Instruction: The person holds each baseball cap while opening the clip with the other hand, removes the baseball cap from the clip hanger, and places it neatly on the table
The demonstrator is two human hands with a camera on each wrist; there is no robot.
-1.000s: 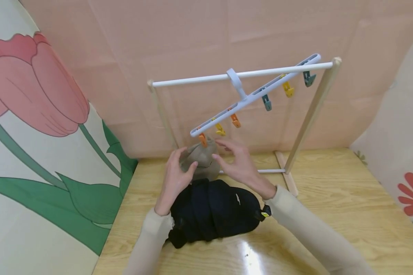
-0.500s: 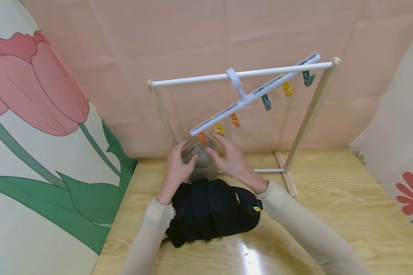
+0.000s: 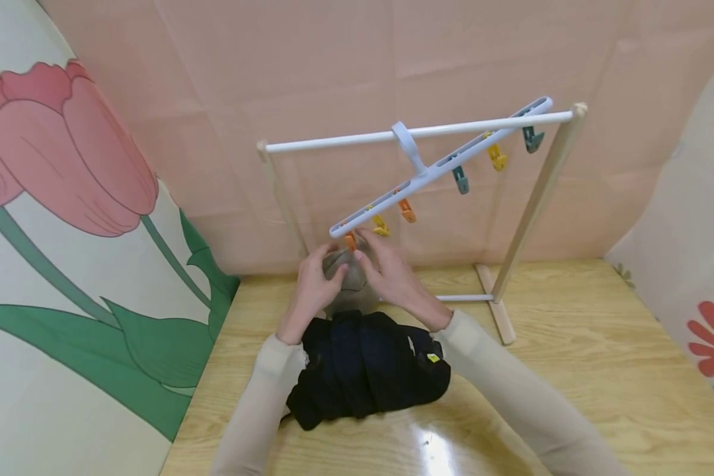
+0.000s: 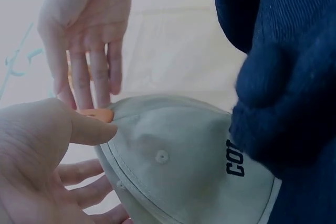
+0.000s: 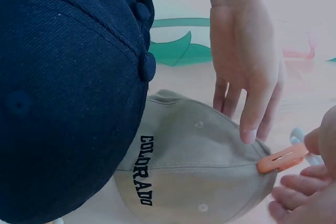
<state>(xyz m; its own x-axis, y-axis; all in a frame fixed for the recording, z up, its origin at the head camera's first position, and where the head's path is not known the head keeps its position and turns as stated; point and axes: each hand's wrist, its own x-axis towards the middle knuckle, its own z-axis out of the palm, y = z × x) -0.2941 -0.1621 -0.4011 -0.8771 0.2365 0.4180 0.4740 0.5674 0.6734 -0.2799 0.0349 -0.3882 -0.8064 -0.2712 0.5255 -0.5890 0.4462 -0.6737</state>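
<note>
A beige cap (image 3: 353,294) with dark "COLORADO" lettering (image 5: 142,171) hangs from an orange clip (image 5: 283,158) clamped on its crown. My left hand (image 3: 317,284) is at the cap's left side. In the left wrist view its thumb (image 4: 94,130) lies at the cap's edge, with the other fingers reaching alongside; a firm grip cannot be seen. My right hand (image 3: 393,274) is beside the clip, its thumb (image 5: 313,142) at the clip's outer end and its fingers extended below. Nearer me lies a dark navy cap (image 3: 369,367), large in both wrist views.
A pale blue hanger bar (image 3: 434,170) hooks over a white rail (image 3: 333,141) on a wooden-legged stand (image 3: 535,205). Yellow (image 3: 381,225), orange and dark green clips hang along it. The wooden table (image 3: 595,350) meets a pink backdrop and flower-printed side walls.
Both hands have moved inward, closer to the beige cap's top and its orange clip. My right hand has shifted left and slightly up. The cap stays hanging.
</note>
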